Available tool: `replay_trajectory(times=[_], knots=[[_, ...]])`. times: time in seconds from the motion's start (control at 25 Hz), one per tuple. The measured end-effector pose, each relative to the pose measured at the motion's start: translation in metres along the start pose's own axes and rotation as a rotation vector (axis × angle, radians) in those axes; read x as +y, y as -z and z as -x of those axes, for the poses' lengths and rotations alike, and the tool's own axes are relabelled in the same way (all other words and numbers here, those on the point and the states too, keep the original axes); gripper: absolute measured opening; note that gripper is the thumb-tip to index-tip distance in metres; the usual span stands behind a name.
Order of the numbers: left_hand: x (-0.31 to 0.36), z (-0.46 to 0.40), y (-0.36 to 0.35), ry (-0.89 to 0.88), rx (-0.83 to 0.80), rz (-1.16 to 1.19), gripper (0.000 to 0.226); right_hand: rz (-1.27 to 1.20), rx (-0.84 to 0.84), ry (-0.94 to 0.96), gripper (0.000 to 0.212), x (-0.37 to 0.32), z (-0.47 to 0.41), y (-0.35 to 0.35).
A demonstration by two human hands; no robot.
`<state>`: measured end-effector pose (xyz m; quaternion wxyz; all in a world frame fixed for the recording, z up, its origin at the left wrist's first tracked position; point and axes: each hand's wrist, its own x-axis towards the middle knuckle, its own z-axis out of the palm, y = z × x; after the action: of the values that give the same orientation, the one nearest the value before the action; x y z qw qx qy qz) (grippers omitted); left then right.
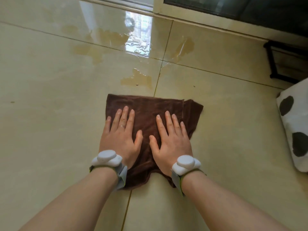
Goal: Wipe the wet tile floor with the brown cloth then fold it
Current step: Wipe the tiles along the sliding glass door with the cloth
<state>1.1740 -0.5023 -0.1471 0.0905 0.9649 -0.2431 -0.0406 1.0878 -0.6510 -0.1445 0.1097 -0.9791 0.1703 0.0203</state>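
A brown cloth [146, 107] lies spread flat on the cream tile floor [50, 97], across a grout line. My left hand [120, 134] presses flat on its left half, fingers straight and spread. My right hand [170, 139] presses flat on its right half in the same way. Both palms cover the cloth's near part. Just beyond the cloth's far edge sits a small puddle [136, 80]. Larger wet patches [106, 39] spread further back, and one more wet patch [185, 47] lies at the back right.
A window frame and sill [200, 15] run along the far side. A black metal rack [283, 62] stands at the right. A white cushion with black spots [295, 127] lies at the right edge, close to the cloth.
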Motion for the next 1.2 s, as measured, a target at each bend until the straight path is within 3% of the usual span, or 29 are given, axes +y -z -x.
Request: replay_trajectory(times=[0.28,0.72,0.92,1.2], knots=[[-0.035,0.057,0.006,-0.200,-0.038,-0.014,0.071,0.028,0.041,-0.113,0.073,-0.030,0.080,-0.015],[-0.030,0.039,0.009,-0.186,-0.075,0.013,0.071,0.101,-0.011,-0.138,0.074,-0.030,0.075,-0.013],[-0.027,0.015,0.007,-0.187,-0.065,-0.008,0.071,0.064,-0.025,-0.133,0.073,-0.017,0.044,-0.011],[-0.015,-0.076,0.002,-0.064,-0.016,-0.049,0.069,-0.011,0.020,-0.085,0.071,0.007,-0.069,0.001]])
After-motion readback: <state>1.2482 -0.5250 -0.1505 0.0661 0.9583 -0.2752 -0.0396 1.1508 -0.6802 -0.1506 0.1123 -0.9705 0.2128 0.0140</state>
